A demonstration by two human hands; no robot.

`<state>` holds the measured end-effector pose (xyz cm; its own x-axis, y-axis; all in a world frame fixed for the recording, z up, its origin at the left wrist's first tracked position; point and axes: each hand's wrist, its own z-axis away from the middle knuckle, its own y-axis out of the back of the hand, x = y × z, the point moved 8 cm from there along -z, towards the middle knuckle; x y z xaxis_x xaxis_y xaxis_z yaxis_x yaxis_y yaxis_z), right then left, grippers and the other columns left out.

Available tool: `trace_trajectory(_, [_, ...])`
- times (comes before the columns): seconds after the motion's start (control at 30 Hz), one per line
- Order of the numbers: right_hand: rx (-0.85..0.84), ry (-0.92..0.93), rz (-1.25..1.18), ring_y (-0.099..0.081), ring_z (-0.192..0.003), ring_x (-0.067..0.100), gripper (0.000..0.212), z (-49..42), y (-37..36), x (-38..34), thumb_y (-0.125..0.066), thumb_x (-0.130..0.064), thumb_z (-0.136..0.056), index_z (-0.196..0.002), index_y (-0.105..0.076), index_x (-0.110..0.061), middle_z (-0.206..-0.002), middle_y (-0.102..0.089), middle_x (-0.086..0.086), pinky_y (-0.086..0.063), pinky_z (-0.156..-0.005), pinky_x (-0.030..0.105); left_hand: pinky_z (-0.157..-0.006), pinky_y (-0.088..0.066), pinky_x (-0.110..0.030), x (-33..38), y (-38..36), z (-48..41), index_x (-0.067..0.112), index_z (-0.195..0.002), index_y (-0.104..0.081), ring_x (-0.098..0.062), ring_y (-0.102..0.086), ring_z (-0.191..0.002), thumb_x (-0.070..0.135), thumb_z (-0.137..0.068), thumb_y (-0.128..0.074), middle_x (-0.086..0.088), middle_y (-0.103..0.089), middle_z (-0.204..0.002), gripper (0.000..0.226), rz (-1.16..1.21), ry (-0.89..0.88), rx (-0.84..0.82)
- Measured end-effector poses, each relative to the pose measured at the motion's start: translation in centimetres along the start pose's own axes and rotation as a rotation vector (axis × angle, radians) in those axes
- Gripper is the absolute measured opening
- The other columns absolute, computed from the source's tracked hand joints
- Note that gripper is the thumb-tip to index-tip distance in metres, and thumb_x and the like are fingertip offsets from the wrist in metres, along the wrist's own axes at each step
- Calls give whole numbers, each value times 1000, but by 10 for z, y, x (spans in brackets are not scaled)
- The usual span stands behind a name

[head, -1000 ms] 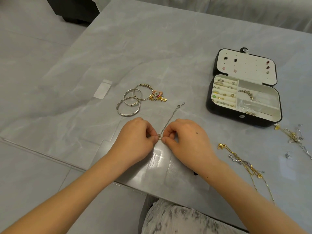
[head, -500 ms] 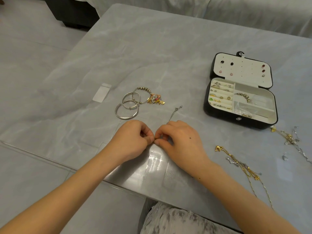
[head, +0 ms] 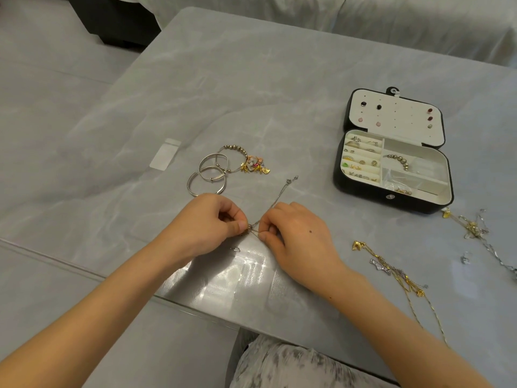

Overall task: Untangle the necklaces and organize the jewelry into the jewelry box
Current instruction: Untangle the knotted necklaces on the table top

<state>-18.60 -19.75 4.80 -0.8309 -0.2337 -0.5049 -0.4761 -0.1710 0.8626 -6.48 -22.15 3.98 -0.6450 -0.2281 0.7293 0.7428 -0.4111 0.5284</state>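
A thin silver chain (head: pixel 282 191) lies on the grey table, its far end with a clasp pointing toward the box. My left hand (head: pixel 208 224) and my right hand (head: pixel 293 236) both pinch the near end of the chain between thumb and fingertips, a short gap apart. A small silver pendant (head: pixel 236 249) lies just below my hands. The black jewelry box (head: pixel 436 204) stands open at the right, with rings, earrings and a beaded bracelet in its cream compartments.
Two silver bangles (head: pixel 207 177), a beaded bracelet and a cluster of gold charms (head: pixel 256 166) lie beyond my left hand. A tangle of gold and silver necklaces (head: pixel 397 273) lies at the right, another tangle (head: pixel 472 228) further right. A small clear bag (head: pixel 165 156) lies left.
My hands drew together half a second ago and have now parted slightly, with a bit of chain showing between them. The view has shifted a little.
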Motion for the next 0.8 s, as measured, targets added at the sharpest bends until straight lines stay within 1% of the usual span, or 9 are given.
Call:
trace_trajectory(0.07, [39, -39, -14, -46, -81, 11, 9, 3, 2, 2, -57, -25, -89, -88, -66, -22, -81, -54, -13, -33, -68, 24, -64, -43, -18, 0, 0, 0, 20, -69, -65, -9, -56, -65, 8, -83, -67, 2, -65, -70, 19, -8, -14, 0])
trace_trajectory(0.17, [75, -58, -46, -50, -81, 14, 14, 6, 4, -1, -59, -28, -88, -89, -72, -24, -84, -65, -7, -37, -68, 26, -64, -43, -16, 2, 0, 0, 18, -71, -64, -9, -58, -67, 7, -84, -65, -2, -68, -76, 17, -25, -32, -11])
trace_trajectory(0.33, [3, -160, -123, -52, -85, 12, 21, 5, -3, 0, -51, -32, -93, -96, -71, -29, -88, -65, -9, -40, -74, 26, -72, -47, -23, 2, -3, 1, 17, -73, -64, -18, -64, -78, 7, -84, -65, -8, -71, -83, 15, -30, -59, -47])
trace_trajectory(0.43, [-24, -235, -200, -55, -79, 11, 22, 6, -6, 4, -50, -31, -92, -91, -72, -28, -83, -66, -8, -42, -70, 25, -73, -49, -23, 2, -5, 2, 15, -74, -64, -20, -66, -81, 7, -85, -64, -7, -71, -83, 13, -40, -83, -59])
trace_trajectory(0.5, [-25, -281, -260, -58, -77, 10, 19, 7, -6, 6, -54, -31, -89, -86, -72, -28, -81, -69, -8, -44, -67, 22, -71, -49, -22, 1, -5, 3, 13, -76, -65, -20, -66, -80, 7, -84, -65, -7, -71, -82, 10, -38, -91, -52])
trace_trajectory(0.57, [-21, -314, -313, -59, -75, 6, 15, 7, -6, 7, -57, -30, -87, -83, -72, -29, -78, -69, -10, -43, -64, 16, -69, -49, -20, 2, -6, 3, 12, -78, -66, -18, -65, -77, 7, -84, -65, -6, -71, -80, 8, -47, -100, -52])
trace_trajectory(0.63, [-15, -341, -347, -58, -73, 4, 12, 7, -5, 9, -60, -29, -85, -81, -72, -30, -74, -68, -11, -41, -60, 14, -66, -48, -17, 3, -6, 3, 14, -77, -66, -14, -64, -73, 7, -84, -65, -4, -70, -78, 9, -68, -106, -45])
trace_trajectory(0.7, [-3, -359, -377, -58, -70, 4, 10, 8, -4, 9, -62, -28, -83, -78, -71, -29, -70, -67, -11, -41, -60, 15, -65, -47, -16, 3, -7, 3, 15, -77, -66, -11, -62, -70, 8, -84, -65, -2, -70, -77, 10, -86, -107, -36])
trace_trajectory(0.8, [9, -374, -366, -58, -70, 5, 10, 8, -5, 10, -62, -27, -82, -77, -71, -28, -69, -66, -10, -44, -62, 19, -66, -48, -20, 3, -7, 3, 17, -74, -65, -10, -61, -68, 8, -84, -65, -1, -69, -75, 13, -94, -106, -19])
